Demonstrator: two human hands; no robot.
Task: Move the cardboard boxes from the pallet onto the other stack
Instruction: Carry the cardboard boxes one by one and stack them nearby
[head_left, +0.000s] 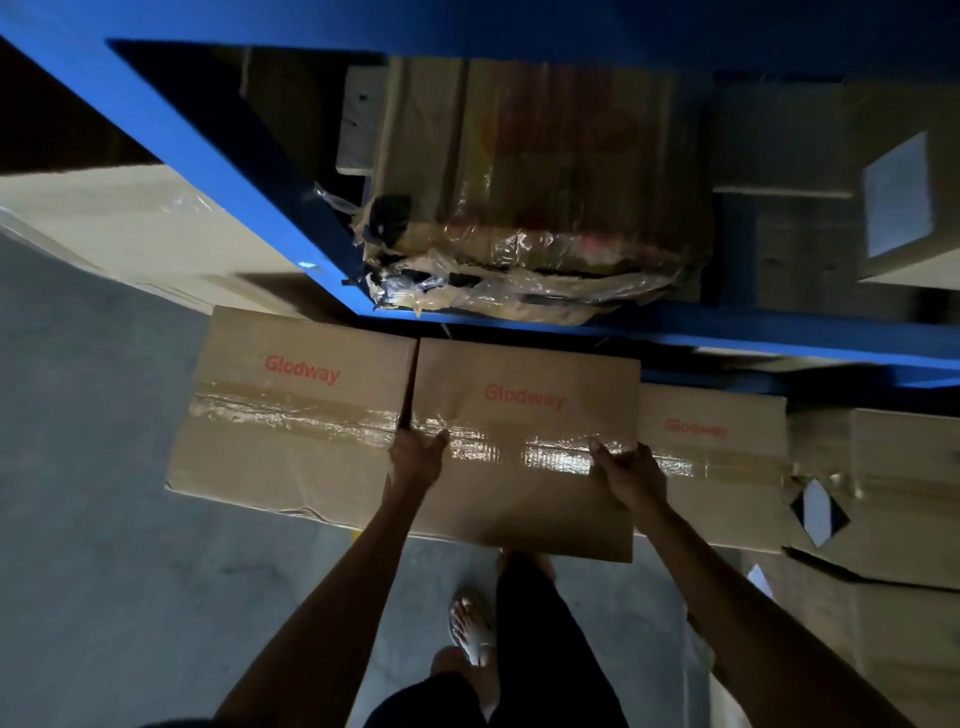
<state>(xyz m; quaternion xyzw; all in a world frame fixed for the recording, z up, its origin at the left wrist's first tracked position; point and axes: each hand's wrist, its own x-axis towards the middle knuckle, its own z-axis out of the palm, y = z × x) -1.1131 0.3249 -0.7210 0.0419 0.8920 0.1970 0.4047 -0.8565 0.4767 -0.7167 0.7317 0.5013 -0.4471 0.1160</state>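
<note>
Head view | middle cardboard box (524, 483) just in front of the blue rack beam (727, 332) | left hand (415, 461), fingers clamped on its left edge | right hand (627, 475), fingers clamped on its right edge | left neighbour box (291, 415) and right neighbour box (714, 467) along the same beam

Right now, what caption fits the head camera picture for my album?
Left hand and right hand grip the middle Glodway box in front of a blue rack.
</note>
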